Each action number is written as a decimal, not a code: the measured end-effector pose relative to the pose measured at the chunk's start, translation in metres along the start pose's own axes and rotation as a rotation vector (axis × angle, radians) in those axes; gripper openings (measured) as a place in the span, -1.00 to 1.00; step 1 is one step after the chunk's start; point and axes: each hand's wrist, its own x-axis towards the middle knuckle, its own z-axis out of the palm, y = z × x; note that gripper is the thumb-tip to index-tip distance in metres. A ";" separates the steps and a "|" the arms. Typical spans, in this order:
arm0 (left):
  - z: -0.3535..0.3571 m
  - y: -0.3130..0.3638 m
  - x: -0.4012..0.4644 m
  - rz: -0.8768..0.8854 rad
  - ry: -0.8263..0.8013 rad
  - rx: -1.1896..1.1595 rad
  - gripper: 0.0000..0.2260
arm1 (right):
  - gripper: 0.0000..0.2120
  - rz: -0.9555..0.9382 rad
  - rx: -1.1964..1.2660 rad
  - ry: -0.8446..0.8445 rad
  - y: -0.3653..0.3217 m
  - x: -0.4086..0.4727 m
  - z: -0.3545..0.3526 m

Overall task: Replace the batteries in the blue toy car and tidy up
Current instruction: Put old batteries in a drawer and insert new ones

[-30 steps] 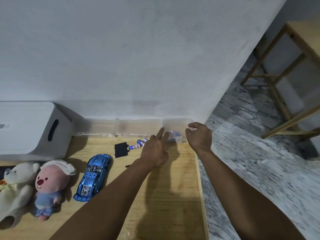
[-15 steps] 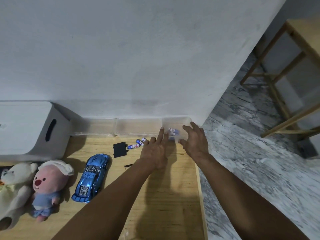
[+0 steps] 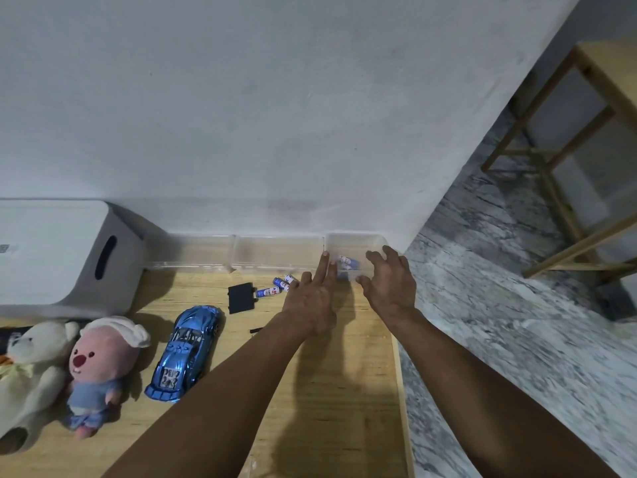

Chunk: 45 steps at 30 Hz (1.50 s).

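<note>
Since a second ago the right hand (image 3: 389, 288) has uncurled: then its fingers were bent over the rim of the rightmost clear bin, now they are spread and reach into it, and the left hand (image 3: 310, 298) has slid a little further forward along the bin's left wall.

The right fingers (image 3: 375, 258) are splayed wide and only slightly bent, thumb low at the bin's near wall; they hold nothing, and whether the tips touch the plastic cannot be told. The left fingers (image 3: 324, 267) lie straight and close together, the longest tip at the near left corner of the clear bin (image 3: 355, 238), holding nothing.

Inside that bin, between the two hands, lie blue-and-white batteries (image 3: 346, 263). More loose batteries (image 3: 275, 287) of the same colours lie on the counter (image 3: 344, 391) just left of the left hand, next to a black battery cover (image 3: 241, 298). A small black screw-like piece (image 3: 255, 329) lies near the left wrist.

The blue toy car (image 3: 188, 351) rests on its wheels on the counter, well left of the hands, glossy, nose pointing toward the wall.

Both forearms stretch forward from the bottom edge, palms down, the left over the counter, the right along the counter's right edge.

Further left sit a pink plush toy (image 3: 103, 367), a white plush bear (image 3: 31, 367) and a white storage box (image 3: 62, 253); two more clear bins (image 3: 275, 251) line the wall.
</note>
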 end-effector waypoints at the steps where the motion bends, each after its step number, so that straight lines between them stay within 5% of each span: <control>1: 0.000 -0.001 0.000 0.000 -0.003 -0.006 -0.09 | -0.50 -0.006 -0.014 0.010 0.000 0.000 0.000; 21: -0.001 -0.009 -0.001 0.059 -0.034 -0.118 -0.06 | -0.52 -0.202 -0.180 0.170 0.004 0.007 0.014; 28: 0.000 -0.031 -0.020 0.083 0.314 -0.320 -0.45 | -0.59 -0.246 -0.121 0.199 -0.017 0.003 0.022; 31: 0.006 -0.052 -0.033 -0.005 0.473 -0.351 -0.73 | -0.71 -0.349 -0.013 0.161 -0.036 -0.005 0.029; 35: 0.013 -0.084 -0.056 -0.190 0.543 -0.348 -0.84 | -0.92 -0.418 0.131 0.025 -0.065 -0.018 0.042; 45: 0.046 -0.145 -0.120 -0.739 0.287 -0.216 -0.45 | -0.68 -0.414 -0.143 -0.084 -0.108 -0.025 0.064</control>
